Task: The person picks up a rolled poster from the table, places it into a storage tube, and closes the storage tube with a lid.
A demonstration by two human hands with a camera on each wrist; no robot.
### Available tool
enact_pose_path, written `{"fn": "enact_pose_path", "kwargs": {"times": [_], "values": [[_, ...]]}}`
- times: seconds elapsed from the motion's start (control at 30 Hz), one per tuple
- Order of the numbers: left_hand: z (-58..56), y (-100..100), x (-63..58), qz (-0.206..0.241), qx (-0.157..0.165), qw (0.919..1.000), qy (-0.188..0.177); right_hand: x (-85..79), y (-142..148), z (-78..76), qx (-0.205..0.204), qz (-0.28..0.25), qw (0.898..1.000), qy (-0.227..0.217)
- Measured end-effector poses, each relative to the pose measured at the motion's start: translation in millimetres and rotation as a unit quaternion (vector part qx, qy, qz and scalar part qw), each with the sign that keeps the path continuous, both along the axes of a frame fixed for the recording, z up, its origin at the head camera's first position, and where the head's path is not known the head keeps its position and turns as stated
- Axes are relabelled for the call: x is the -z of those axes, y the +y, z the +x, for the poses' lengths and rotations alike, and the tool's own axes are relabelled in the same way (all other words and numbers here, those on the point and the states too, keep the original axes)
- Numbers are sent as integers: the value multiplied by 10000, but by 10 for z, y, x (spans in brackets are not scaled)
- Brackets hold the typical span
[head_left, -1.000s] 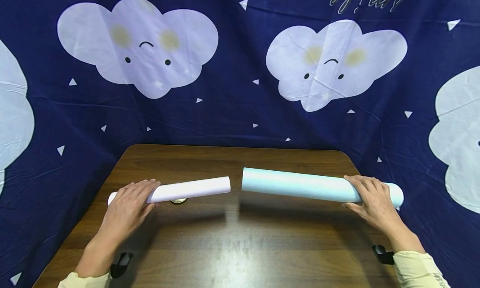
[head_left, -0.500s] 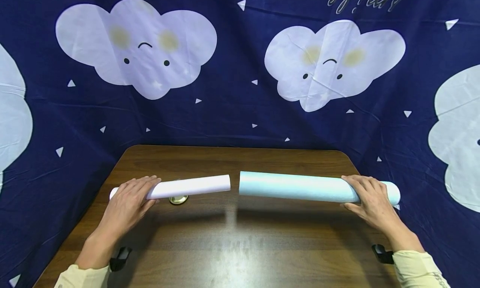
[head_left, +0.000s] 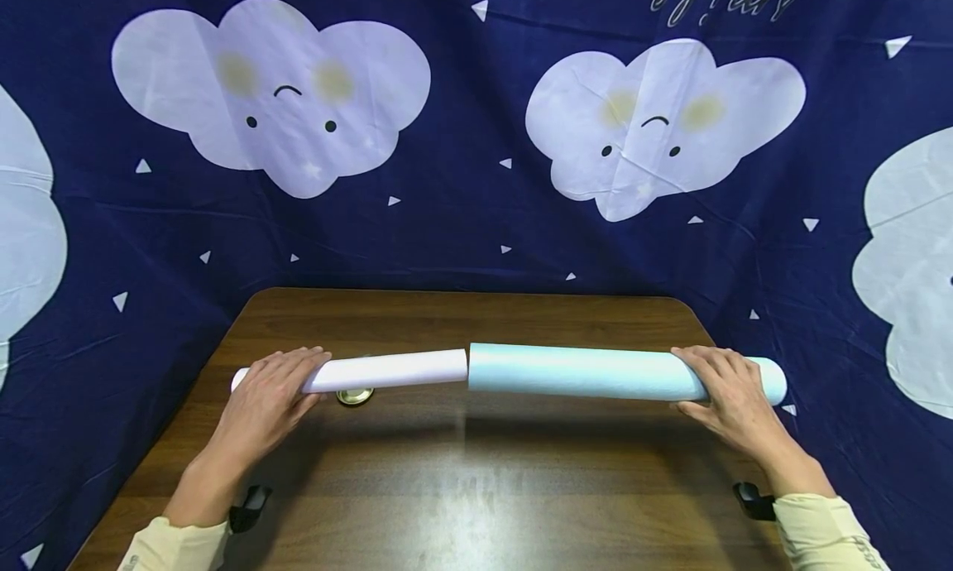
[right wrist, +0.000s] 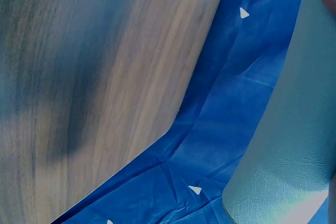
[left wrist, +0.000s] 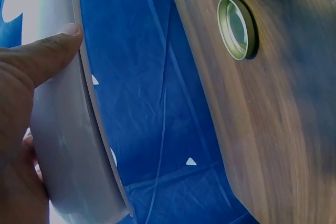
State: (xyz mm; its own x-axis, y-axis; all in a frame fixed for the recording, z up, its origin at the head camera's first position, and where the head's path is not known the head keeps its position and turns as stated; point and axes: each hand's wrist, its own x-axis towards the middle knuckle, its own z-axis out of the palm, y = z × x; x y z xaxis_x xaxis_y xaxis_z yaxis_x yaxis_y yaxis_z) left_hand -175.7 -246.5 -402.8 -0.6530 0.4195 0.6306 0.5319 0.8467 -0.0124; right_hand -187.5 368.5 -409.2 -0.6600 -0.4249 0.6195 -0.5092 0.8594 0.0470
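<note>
In the head view my left hand grips a thin white paper roll near its left end. My right hand holds a thicker light-blue roll near its right end. Both rolls are raised over the table, roughly level. Their inner ends meet or nearly meet in the middle; whether the white end is just inside the blue one is too fine to tell. From the left wrist, a loose lengthwise edge shows on the white roll, with the thumb on it. The right wrist view shows the textured blue roll.
A round gold-rimmed lid lies on the wooden table, below the white roll. Behind the table hangs a dark blue cloth printed with clouds. Black wrist straps show below both hands.
The gap between the two rolls has closed. My left hand has moved right with the white roll, and my right hand has shifted a little left with the blue roll.
</note>
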Motion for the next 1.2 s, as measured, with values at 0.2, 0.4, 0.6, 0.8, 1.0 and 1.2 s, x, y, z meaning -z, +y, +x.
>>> {"fn": "enact_pose_path", "kwargs": {"times": [0.2, 0.4, 0.6, 0.8, 1.0, 1.2], "values": [[-12, 44, 6, -25, 109, 9999, -14, 7, -25, -20, -103, -28, 9999, 79], [-27, 104, 4, -132, 167, 9998, 1, 6, -50, -25, -120, -2, 9999, 38], [-42, 169, 9, -94, 212, 9997, 100, 2, -81, -23, -124, -5, 9999, 83], [-67, 251, 12, -88, 192, 9997, 92, 13, -117, -36, -140, -43, 9998, 133], [-92, 339, 29, -95, 167, 9998, 35, 28, -162, -41, -147, -90, 9998, 134], [-108, 417, 45, -87, 201, 9997, 119, 40, -193, -51, -143, -110, 9997, 178]]}}
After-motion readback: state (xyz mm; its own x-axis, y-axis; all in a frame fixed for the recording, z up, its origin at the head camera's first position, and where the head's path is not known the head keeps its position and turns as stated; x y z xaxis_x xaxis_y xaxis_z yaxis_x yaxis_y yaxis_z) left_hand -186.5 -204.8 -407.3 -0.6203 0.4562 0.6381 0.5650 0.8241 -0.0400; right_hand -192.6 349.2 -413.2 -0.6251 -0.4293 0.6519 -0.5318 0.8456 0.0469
